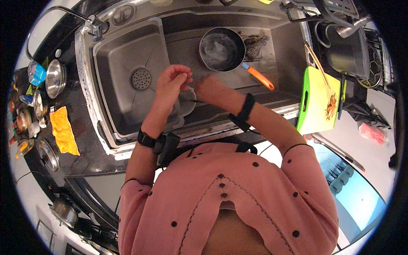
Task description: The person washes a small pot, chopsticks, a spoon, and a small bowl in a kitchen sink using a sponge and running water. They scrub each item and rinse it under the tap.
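Observation:
My left hand [173, 81] is over the divider of a stainless steel sink, its fingers curled and thumb against them. Close beside it, my right hand [207, 87] is blurred and bent inward. Whether either one holds something small cannot be made out. A round, pale, translucent object [188, 103] lies partly hidden below them. Just beyond my right hand, a dark saucepan [237, 43] with cloudy liquid sits in the right basin [288, 44]. Its orange handle [259, 77] points toward the near right. A crumpled dark scrubber or mesh [255, 44] is behind the pan.
A green-edged cutting board [314, 108] right of the sink bears chopsticks [318, 65] and food scraps [331, 106]. On the left are a faucet [95, 27], metal bowls [55, 78], an orange cloth [64, 130] and a pot lid [48, 154]. A rack [338, 8] overhangs the far right.

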Demonstrator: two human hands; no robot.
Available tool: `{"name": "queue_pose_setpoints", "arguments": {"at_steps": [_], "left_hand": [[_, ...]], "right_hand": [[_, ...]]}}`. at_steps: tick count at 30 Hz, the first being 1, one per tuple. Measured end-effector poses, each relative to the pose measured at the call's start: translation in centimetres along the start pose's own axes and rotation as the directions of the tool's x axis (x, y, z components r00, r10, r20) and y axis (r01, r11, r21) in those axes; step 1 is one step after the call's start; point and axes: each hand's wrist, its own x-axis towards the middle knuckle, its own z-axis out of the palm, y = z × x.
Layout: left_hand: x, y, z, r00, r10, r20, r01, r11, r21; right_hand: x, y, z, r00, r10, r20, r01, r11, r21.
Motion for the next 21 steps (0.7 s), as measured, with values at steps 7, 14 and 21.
{"name": "queue_pose_setpoints", "arguments": {"at_steps": [7, 14, 21], "left_hand": [[0.7, -1.9, 2.0, 0.987, -0.006, -0.161, -0.007, 0.997, -0.076], [4.0, -5.5, 7.1, 0.92, -0.344, 0.186, 0.387, 0.87, -0.306], [4.7, -6.5, 5.6, 0.896, -0.439, 0.064, 0.429, 0.823, -0.373]], "right_hand": [[-6.7, 6.6, -3.3, 0.857, 0.45, -0.253, -0.289, 0.824, 0.487], [-7.1, 4.2, -1.8, 0.844, 0.395, 0.364, -0.253, -0.305, 0.918], [-4.4, 11.1, 0.5, 0.977, 0.177, 0.123, -0.213, 0.718, 0.663]]}}
